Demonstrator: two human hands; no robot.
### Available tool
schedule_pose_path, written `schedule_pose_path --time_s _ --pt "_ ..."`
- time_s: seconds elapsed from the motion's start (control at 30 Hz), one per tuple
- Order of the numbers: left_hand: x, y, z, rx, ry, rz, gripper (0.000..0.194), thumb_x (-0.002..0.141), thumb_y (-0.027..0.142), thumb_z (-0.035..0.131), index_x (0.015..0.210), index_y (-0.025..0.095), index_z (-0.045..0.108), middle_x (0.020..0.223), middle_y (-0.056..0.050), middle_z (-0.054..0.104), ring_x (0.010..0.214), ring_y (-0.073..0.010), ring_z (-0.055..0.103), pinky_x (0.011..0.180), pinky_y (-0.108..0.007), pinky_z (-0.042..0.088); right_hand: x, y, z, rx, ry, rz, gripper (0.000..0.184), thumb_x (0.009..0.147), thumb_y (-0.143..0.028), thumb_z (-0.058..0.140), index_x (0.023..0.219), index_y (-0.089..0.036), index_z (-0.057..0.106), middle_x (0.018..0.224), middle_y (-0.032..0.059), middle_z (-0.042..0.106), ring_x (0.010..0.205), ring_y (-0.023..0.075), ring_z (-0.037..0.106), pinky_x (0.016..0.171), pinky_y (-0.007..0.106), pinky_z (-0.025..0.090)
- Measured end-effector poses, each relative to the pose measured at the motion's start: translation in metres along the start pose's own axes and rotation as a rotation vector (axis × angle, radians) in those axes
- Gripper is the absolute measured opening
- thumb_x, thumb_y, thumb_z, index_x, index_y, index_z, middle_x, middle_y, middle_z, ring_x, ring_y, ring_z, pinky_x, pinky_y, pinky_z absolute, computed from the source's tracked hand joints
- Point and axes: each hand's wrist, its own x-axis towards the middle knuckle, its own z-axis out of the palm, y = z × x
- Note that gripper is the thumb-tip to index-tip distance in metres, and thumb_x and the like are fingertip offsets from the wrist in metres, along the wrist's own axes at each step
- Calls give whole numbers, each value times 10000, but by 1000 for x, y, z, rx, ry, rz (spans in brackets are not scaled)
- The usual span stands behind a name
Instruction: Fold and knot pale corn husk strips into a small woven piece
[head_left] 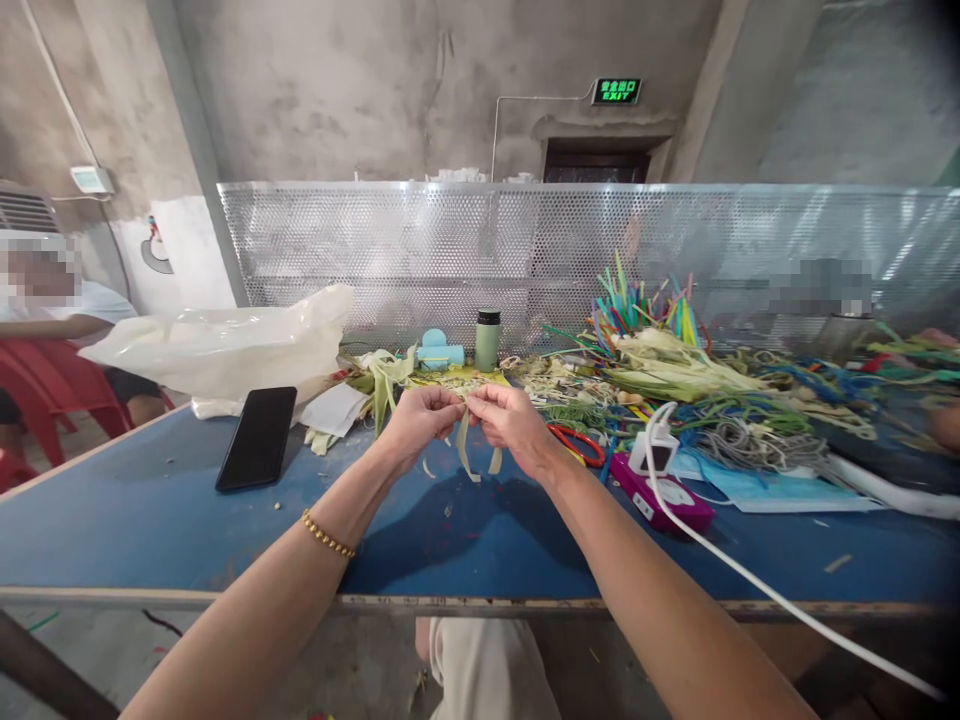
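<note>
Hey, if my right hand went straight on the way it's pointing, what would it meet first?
Probably your left hand: your right hand points towards its fingertips, and a pale strip hangs where they come close. Depth there is hard to judge.

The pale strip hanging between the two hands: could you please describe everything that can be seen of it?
The pale strip is narrow, thin and flat, whitish green, and looks like dry corn husk. Its upper end is hidden at the pinched fingertips of the left hand and right hand. It hangs down in front of the blue table, curving slightly towards its lower tip. Whether it joins the shorter pale piece beside it cannot be told.
</note>
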Motion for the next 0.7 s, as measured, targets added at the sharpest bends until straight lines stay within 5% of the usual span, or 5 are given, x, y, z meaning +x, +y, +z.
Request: schedule_pose_path --time_s 0.7 --pt "-4 7 -2 3 -67 -15 144 628 222 731 641 123 627 485 16 533 431 -56 398 452 -216 262 -4 -5 -9 92 -180 7 200 714 -276 695 764 -153 545 637 -10 600 384 8 262 374 185 158"
